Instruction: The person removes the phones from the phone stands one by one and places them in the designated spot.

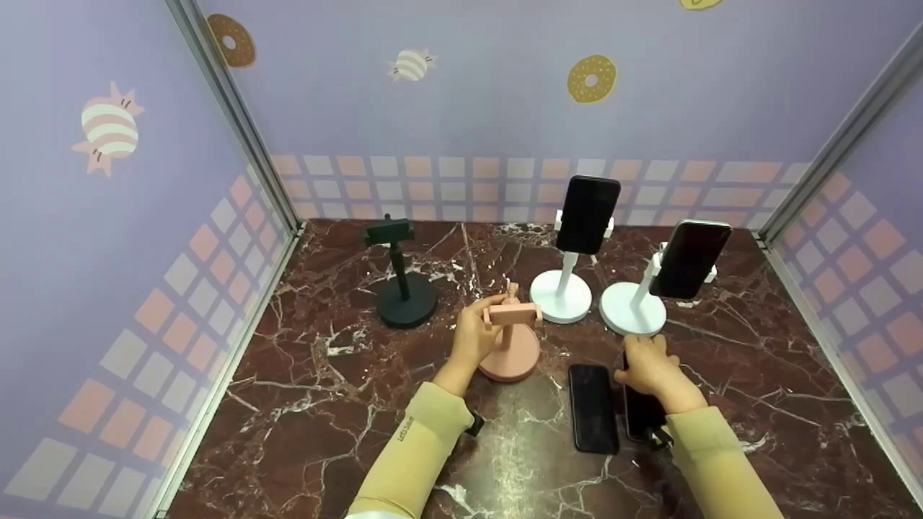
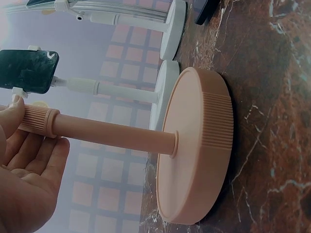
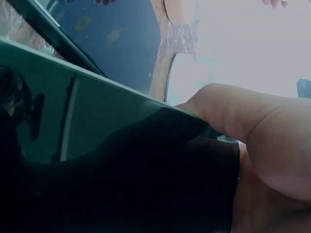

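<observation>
My left hand (image 1: 472, 337) holds a pink phone stand (image 1: 523, 355) by its upright. In the left wrist view the thumb and fingers are around the ribbed collar (image 2: 39, 120) at the top of its stem, and its round base rests on the table. The stand's clamp (image 1: 513, 314) carries no phone. On the right, my right hand (image 1: 649, 367) grips the far end of a black phone (image 1: 642, 417), covering part of it. In the right wrist view the thumb lies along the edge of this phone (image 3: 121, 126). Just left of it lies another black phone (image 1: 593, 409).
Two white stands, one farther back (image 1: 561, 297) and one at right (image 1: 632, 310), each hold a dark phone upright. A black stand (image 1: 406, 299) without a phone is at the back left. Patterned walls enclose the marbled table (image 1: 310, 418).
</observation>
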`<state>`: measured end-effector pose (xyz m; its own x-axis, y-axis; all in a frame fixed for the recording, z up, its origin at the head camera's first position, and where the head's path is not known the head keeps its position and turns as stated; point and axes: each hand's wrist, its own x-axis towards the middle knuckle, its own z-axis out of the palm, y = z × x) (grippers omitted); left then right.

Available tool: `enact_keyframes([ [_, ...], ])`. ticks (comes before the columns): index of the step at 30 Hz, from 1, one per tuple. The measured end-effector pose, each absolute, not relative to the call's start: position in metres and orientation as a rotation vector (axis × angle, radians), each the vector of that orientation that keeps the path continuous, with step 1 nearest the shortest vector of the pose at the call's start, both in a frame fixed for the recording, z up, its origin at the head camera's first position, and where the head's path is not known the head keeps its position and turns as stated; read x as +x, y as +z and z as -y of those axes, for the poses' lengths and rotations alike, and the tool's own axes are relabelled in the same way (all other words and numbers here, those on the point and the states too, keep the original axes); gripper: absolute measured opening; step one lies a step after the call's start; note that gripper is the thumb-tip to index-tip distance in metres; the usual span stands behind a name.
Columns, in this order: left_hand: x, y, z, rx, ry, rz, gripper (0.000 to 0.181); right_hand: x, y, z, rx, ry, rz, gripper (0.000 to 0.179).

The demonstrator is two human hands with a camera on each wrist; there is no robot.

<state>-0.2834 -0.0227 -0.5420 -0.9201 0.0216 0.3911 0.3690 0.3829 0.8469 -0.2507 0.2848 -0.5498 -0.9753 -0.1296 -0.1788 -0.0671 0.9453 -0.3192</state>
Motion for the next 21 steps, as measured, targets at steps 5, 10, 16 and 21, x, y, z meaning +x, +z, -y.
enact_keyframes([
  [5,-0.284,-0.543,0.022,-0.344,-1.565,2.305,0.032,-0.253,-0.553,-0.287,-0.153,-0.48,-2.858,0.04],
  [10,-0.284,-0.542,0.022,-0.335,-1.58,2.302,0.034,-0.252,-0.555,-0.289,-0.166,-0.514,-2.81,0.045],
  [16,-0.286,-0.538,0.023,-0.333,-1.627,2.269,0.03,-0.253,-0.559,-0.291,-0.168,-0.518,-2.794,0.051],
  [21,-0.293,-0.532,0.026,-0.31,-1.657,2.221,0.032,-0.254,-0.563,-0.292,-0.19,-0.495,-2.794,0.052],
])
